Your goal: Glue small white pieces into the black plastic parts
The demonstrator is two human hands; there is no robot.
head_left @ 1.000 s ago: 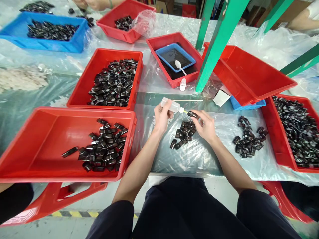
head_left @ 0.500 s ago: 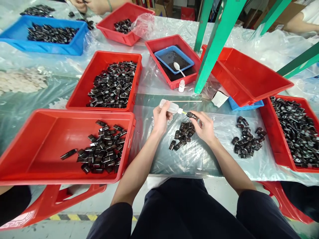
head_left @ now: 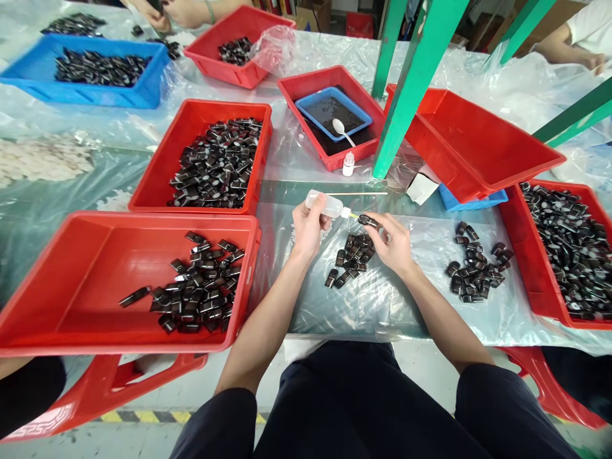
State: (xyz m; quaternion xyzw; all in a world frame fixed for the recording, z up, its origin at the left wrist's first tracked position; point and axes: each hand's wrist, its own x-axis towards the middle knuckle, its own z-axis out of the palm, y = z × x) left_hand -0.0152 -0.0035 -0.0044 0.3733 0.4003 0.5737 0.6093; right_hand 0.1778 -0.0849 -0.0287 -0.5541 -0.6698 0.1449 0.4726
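Note:
My left hand (head_left: 308, 224) is closed round a small clear squeeze bottle (head_left: 326, 204), its nozzle pointing right. The nozzle tip touches a small black part (head_left: 367, 220) pinched in the fingers of my right hand (head_left: 393, 242). Just below both hands lies a little heap of the same black parts (head_left: 351, 257) on the plastic-covered table. A second heap of black parts (head_left: 475, 270) lies further right.
A red bin (head_left: 86, 274) with several black parts is near left, a fuller red bin (head_left: 157, 172) behind it, another red bin (head_left: 535, 280) at far right. A green post (head_left: 406, 95), a blue tray with spoon (head_left: 335, 111) and a small white bottle (head_left: 349, 164) stand behind. Other people's hands (head_left: 182, 11) work at the far edge.
Both hands keep the bottle nozzle against the black part; only the view has shifted slightly.

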